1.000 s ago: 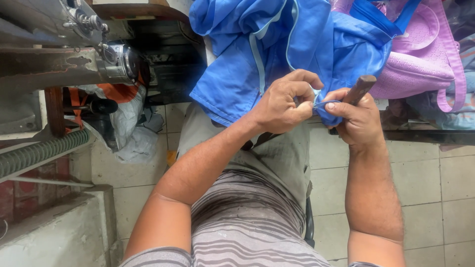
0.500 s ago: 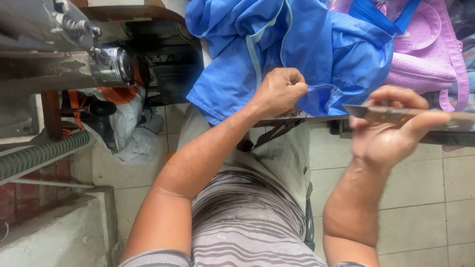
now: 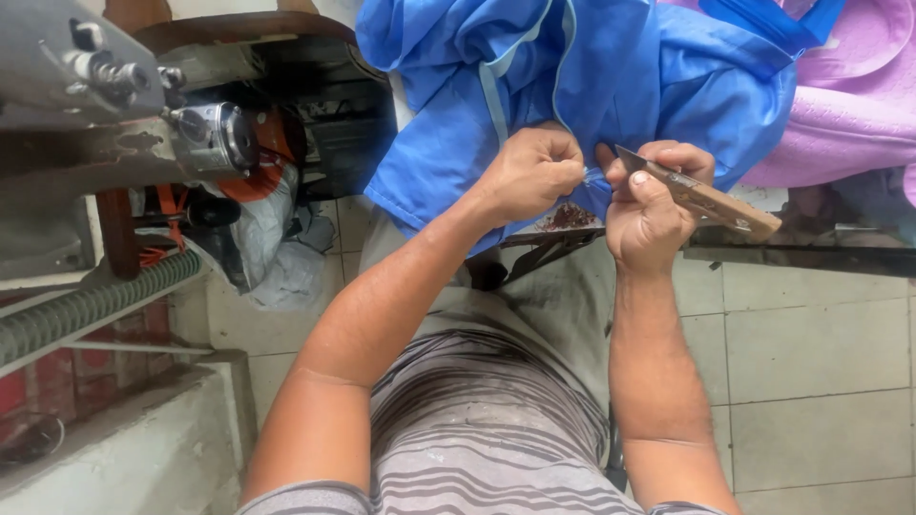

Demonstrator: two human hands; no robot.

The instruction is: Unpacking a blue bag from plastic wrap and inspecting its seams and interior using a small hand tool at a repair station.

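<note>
1. Over the lap, at the near edge of the dark table [image 3: 811, 256]: blue garment [image 3: 572, 86], bunched, its lower folds hanging off the edge toward the person.
2. Left hand [image 3: 530, 176]: fingers closed in a tight pinch on a small fold or seam of the blue garment, holding it taut toward the other hand.
3. Right hand [image 3: 649, 215]: fingers wrapped around a wooden-handled blade [image 3: 701, 195], grip firm; the metal tip points toward the pinched spot, touching or just beside it. What exactly the tip meets is hard to tell, as the fingers cover it, possibly a thread.
4. Pink garment [image 3: 840, 105]: far right corner of the table, beside and partly under the blue one.
5. Sewing machine [image 3: 124, 105]: grey metal, far left, well apart from both hands.
6. Grey ribbed hose [image 3: 95, 305]: left side, below the machine.
7. Tiled floor [image 3: 811, 362]: under the table, right.
8. Step in hand, by judgement: picking or cutting at a seam with the blade while the fabric is held tight.
9. Next move, by judgement: calls for a short, controlled stroke of the tip, with the pinch kept taut and the fingertips clear of the edge.
</note>
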